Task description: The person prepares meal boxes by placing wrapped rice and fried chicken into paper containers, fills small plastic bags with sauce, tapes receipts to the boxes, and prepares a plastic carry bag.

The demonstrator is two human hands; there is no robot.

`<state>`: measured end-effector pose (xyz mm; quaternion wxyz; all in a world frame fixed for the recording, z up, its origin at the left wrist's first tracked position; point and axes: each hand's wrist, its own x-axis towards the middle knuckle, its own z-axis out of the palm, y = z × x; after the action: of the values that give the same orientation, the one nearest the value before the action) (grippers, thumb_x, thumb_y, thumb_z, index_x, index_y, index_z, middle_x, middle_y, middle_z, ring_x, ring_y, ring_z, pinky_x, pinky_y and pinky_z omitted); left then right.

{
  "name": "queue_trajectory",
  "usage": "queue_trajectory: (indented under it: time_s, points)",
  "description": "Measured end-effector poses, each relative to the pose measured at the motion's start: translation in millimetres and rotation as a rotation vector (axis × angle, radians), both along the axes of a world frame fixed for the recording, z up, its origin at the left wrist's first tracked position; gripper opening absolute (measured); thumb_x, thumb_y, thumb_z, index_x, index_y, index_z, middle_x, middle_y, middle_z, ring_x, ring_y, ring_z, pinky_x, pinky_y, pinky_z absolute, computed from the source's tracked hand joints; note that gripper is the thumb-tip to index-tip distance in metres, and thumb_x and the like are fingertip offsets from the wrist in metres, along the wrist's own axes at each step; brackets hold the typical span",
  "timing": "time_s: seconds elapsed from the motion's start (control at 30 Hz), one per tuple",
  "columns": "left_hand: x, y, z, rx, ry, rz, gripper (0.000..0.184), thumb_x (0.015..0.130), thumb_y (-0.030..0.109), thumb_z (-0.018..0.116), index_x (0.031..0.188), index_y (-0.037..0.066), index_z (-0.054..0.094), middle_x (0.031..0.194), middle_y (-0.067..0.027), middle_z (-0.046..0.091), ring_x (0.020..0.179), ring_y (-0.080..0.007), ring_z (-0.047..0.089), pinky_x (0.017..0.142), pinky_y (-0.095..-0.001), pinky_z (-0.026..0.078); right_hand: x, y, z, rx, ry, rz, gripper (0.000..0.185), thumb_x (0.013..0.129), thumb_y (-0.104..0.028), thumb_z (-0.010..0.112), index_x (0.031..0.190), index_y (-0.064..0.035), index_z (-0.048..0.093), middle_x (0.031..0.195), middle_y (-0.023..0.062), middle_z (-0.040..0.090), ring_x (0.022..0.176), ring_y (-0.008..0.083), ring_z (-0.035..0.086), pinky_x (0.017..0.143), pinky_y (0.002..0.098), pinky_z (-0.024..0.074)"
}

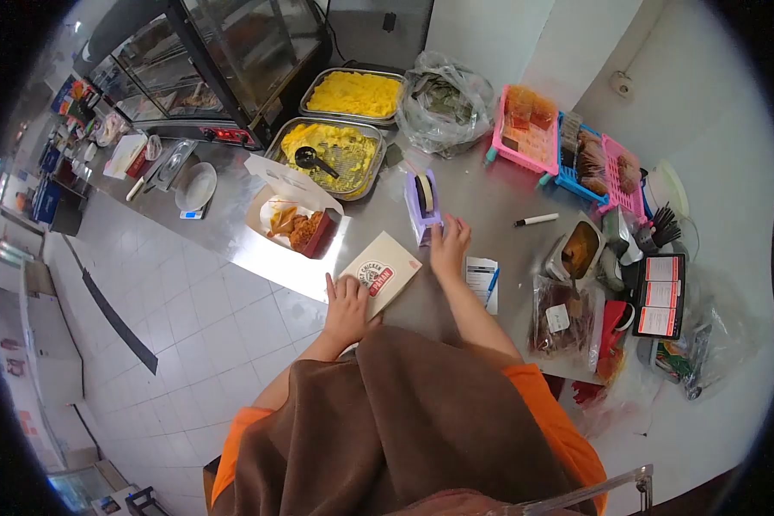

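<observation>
A closed cream cardboard food box [397,268] with a printed chicken logo lies at the front edge of the steel counter. My left hand [346,303] rests on its near left side, fingers spread over the lid. Just right of the box, a lilac tape dispenser [423,213] holds a roll of tape. My right hand [449,249] is at the dispenser's near end, fingers bent and closed together there; whatever is between the fingertips is too small to make out. Beyond the closed box stands an open food box [258,206] with fried chicken [304,232] and a wrapped item inside.
Two trays of yellow food stand at the back, the nearer [371,172] with a black scoop [311,160]. A glass display warmer [224,77] is at left. To the right are a plastic bag [445,103], a pink basket [525,142], a marker [537,220] and a notepad with pen [482,282].
</observation>
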<state>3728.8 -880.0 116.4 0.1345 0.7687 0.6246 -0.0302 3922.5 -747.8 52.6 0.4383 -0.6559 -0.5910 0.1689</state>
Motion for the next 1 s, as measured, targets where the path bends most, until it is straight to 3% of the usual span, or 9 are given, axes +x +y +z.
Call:
queue_trajectory:
  time_s: [0.17,0.2,0.4,0.5,0.6,0.67,0.77,0.83,1.0]
  points:
    - [1.4,2.4,-21.3,0.294,-0.126,0.008,0.071,0.07,0.05,0.059,0.127,0.009,0.045,0.143,-0.0242,0.016,0.132,-0.0474,0.01,0.101,-0.0654,0.007,22.3,33.4,56.6,-0.77,0.896,0.179,0.02,0.084,-0.02,0.06,0.088,-0.0011,0.065,0.1,0.0111,0.06,0.101,0.0204,0.052,0.084,0.0352,0.0408]
    - [3.5,3.3,-21.2,0.284,-0.121,0.019,0.071,0.07,0.049,0.059,0.128,0.012,0.044,0.144,-0.024,0.015,0.132,-0.0472,0.011,0.101,-0.065,0.008,26.7,33.1,37.7,-0.661,0.974,0.225,0.018,0.083,-0.014,0.059,0.088,0.0021,0.064,0.099,0.0084,0.061,0.099,0.0177,0.054,0.08,0.0311,0.044]
    - [3.1,4.7,-12.4,0.282,-0.149,0.041,0.067,0.065,0.041,0.065,0.126,0.019,0.047,0.141,-0.0202,0.023,0.124,-0.044,0.024,0.097,-0.0574,0.021,28.5,-2.9,-38.6,0.04,0.2,0.131,0.013,0.087,-0.009,0.055,0.096,-0.0014,0.061,0.09,0.0074,0.064,0.085,0.0163,0.06,0.078,0.03,0.0466]
    - [-0.2,5.1,-7.3,0.339,-0.277,0.041,0.066,0.062,0.037,0.069,0.122,0.019,0.05,0.132,-0.0176,0.033,0.12,-0.0391,0.031,0.093,-0.0516,0.026,39.5,8.6,-44.0,-0.251,0.663,0.004,0.018,0.088,-0.005,0.05,0.102,-0.0042,0.062,0.084,0.0086,0.063,0.07,0.0132,0.06,0.063,0.0237,0.0478]
    - [-0.8,6.6,-10.1,0.415,-0.375,0.084,0.065,0.056,0.033,0.071,0.118,0.02,0.053,0.124,-0.013,0.04,0.118,-0.0344,0.033,0.09,-0.0478,0.028,29.1,-30.2,19.2,-0.419,0.498,0.379,0.032,0.085,-0.002,0.052,0.116,-0.007,0.058,0.08,0.0067,0.063,0.066,0.014,0.061,0.055,0.0236,0.0479]
    - [1.8,2.2,-14.8,0.449,-0.423,0.123,0.064,0.054,0.031,0.071,0.115,0.021,0.054,0.12,-0.011,0.042,0.116,-0.0324,0.034,0.087,-0.046,0.029,7.8,-62.6,44.2,-0.491,0.595,0.694,0.055,0.085,-0.004,0.054,0.137,-0.0104,0.036,0.078,0.0078,0.062,0.059,0.0113,0.058,0.051,0.0257,0.0469]
    - [6.7,0.5,-12.4,0.478,-0.488,0.149,0.061,0.055,0.029,0.072,0.112,0.019,0.055,0.114,-0.0108,0.044,0.112,-0.0305,0.038,0.084,-0.0433,0.031,-14.4,-78.7,49.7,-0.368,0.431,0.626,0.071,0.084,-0.006,0.058,0.143,-0.0094,0.018,0.07,0.0088,0.058,0.051,0.0101,0.052,0.05,0.0267,0.0459]
    - [9.6,0.2,-5.7,0.496,-0.52,0.15,0.059,0.055,0.029,0.073,0.11,0.018,0.056,0.112,-0.0111,0.045,0.108,-0.0289,0.042,0.082,-0.0412,0.032,-15.3,-81.8,49.1,-0.361,0.367,0.543,0.076,0.084,-0.012,0.061,0.142,-0.0046,0.013,0.085,0.0135,0.056,0.051,0.0117,0.051,0.051,0.0274,0.0453]
    - [18.2,-1.5,5.7,0.397,-0.829,0.221,0.058,0.059,0.031,0.075,0.11,0.014,0.055,0.109,-0.0134,0.047,0.108,-0.0309,0.044,0.086,-0.0448,0.035,-0.2,-98.1,26.0,-0.346,0.177,0.251,0.076,0.086,-0.018,0.062,0.141,-0.0036,0.011,0.128,0.0166,0.039,0.099,0.0182,0.053,0.08,0.0317,0.0449]
